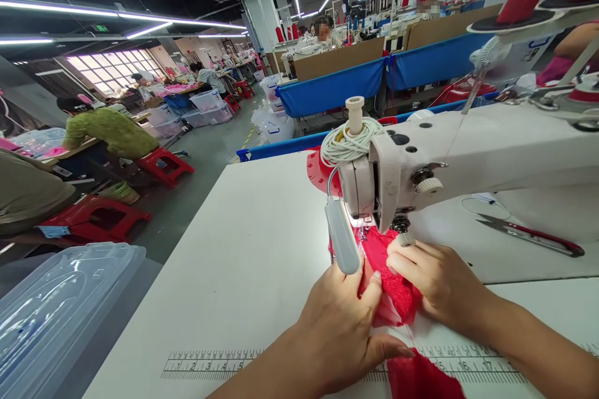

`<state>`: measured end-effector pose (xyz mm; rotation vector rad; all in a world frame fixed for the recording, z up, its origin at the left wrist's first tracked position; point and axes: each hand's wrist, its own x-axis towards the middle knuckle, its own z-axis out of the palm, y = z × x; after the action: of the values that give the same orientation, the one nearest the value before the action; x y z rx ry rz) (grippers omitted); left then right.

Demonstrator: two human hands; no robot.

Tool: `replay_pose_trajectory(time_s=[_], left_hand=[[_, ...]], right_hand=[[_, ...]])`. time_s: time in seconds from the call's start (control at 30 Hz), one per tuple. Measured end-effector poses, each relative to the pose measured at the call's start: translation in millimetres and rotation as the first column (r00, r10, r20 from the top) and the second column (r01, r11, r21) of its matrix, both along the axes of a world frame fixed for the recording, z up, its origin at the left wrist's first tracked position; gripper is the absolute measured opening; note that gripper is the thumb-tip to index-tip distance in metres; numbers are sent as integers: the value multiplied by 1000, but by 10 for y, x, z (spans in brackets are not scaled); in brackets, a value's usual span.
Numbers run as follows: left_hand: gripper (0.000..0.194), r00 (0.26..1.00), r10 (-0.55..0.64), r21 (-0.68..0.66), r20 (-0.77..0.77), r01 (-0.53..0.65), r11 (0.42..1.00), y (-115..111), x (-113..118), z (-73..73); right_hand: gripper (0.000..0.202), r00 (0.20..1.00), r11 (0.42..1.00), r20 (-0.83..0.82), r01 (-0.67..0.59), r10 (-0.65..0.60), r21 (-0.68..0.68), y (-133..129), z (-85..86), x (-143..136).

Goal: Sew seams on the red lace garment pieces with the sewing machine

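Red lace fabric (390,283) lies under the needle area of a white sewing machine (468,143), with a sheer red layer beside it. My left hand (339,324) rests on the left side of the fabric, fingers stretched forward and thumb spread away. Part of its fingers is hidden behind the machine's grey lamp (344,237). On the right edge of the lace, my right hand (437,277) has its fingers curled together, pinching the cloth. Another red fabric piece (421,377) lies near my left thumb, at the table's front edge.
Red-handled thread snips (533,234) lie right of the needle area. A printed ruler (206,365) runs along the white table (224,274). Behind the machine head is a red patterned piece (321,173). Left stands a clear plastic bin (70,312); people sit on red stools (166,165) beyond.
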<state>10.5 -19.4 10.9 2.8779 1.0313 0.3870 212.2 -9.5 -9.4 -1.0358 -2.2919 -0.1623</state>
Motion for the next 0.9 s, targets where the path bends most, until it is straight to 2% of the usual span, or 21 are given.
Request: replay_pose_trajectory(time_s=[0.23, 0.47, 0.7, 0.9], left_hand=[[87, 1000, -11, 70, 8, 10, 997, -1, 18, -56], [87, 1000, -14, 148, 3, 14, 989, 39, 30, -77], [86, 998, -11, 210, -55, 23, 977, 92, 21, -127], [88, 999, 4, 236, -45, 6, 972, 109, 5, -165]], right_hand=[[22, 1000, 1000, -1, 11, -11, 27, 5, 30, -15], [27, 999, 999, 29, 24, -25, 40, 25, -10, 9], [30, 994, 997, 87, 75, -74, -6, 62, -47, 44], [31, 989, 994, 123, 84, -76, -63, 76, -52, 48]])
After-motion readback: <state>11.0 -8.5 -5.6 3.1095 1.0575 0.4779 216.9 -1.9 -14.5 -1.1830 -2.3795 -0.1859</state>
